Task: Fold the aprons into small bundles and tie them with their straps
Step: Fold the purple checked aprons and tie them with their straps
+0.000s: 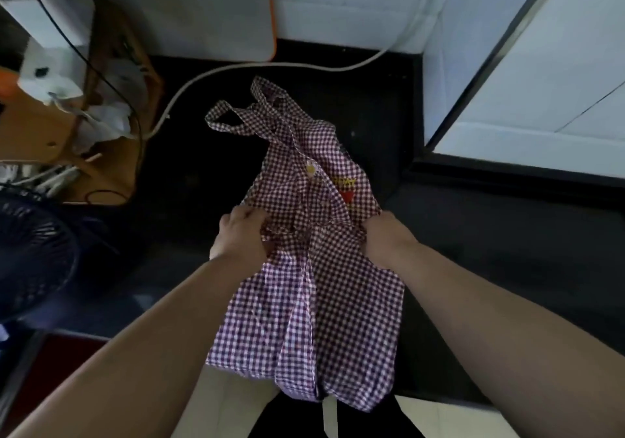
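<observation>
- The apron [314, 285] is thin cotton in a small maroon-and-white check, creased and bunched into soft lengthwise folds.
- Its upper half lies on the counter [203, 167]. Its lower half hangs over the near edge toward the person.
- The straps [233, 121] are narrow bands of the same check. They lie in loose loops at the far end of the apron.
- A small yellow-and-red motif [346, 187] is stitched on the bib.
- The counter is black, smooth and slightly glossy.
- A white cable [270, 65], round and rubbery, curves across the counter behind the apron.
- An open cardboard box [115, 52] stands at the left. It holds crumpled white sheet and thin wires.
- A dark fan [30, 251] with a wire grille sits near the left edge.
- The left hand [240, 234] grips the apron's left edge at mid-length, fingers curled into the cloth.
- The right hand [382, 238] clutches the right edge opposite, fingers closed round a gather of fabric.
</observation>
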{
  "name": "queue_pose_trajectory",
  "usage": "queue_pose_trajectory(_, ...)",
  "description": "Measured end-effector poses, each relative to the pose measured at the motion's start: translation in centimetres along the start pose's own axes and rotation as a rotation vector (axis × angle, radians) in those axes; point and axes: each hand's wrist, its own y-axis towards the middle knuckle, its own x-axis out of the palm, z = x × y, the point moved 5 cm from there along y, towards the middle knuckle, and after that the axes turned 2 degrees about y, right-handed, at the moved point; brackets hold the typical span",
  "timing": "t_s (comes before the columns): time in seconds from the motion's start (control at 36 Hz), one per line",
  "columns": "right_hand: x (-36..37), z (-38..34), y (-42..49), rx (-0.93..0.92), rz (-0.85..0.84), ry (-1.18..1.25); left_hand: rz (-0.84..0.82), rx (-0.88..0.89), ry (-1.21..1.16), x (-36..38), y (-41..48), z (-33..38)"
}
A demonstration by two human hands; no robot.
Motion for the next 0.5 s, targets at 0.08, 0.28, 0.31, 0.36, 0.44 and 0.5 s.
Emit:
queue_pose_trajectory(0.08,-1.9,-0.4,0.5,-0.060,0.142,0.014,0.101,-0.165,-0.019,-0.8,-0.2,-0.5)
queue_pose_trajectory(0.28,-5.1,-1.8,3.7,-0.041,0.446,0.168,0.225,-0.321,-0.491,-2.9,2.6,-2.2)
queue_pose_trajectory(0.31,-4.9,-1.5,4.1,0.095,0.416,0.175,0.279,-0.341,-0.534,-3.4,3.0,-2.8)
queue_pose_trajectory(0.36,-4.1,-0.6,4.2,0.337,0.301,0.276,0.368,-0.299,-0.500,-4.2,3.4,-3.4)
queue_pose_trajectory(0.44,-2.3,-0.7,5.4,0.262,0.124,0.337,0.414,-0.246,-0.526,-5.0,3.6,-4.0)
queue_pose_trajectory(0.5,-2.5,-1.3,5.9,0.122,0.127,0.263,0.408,-0.218,-0.547,-5.4,3.8,-4.3)
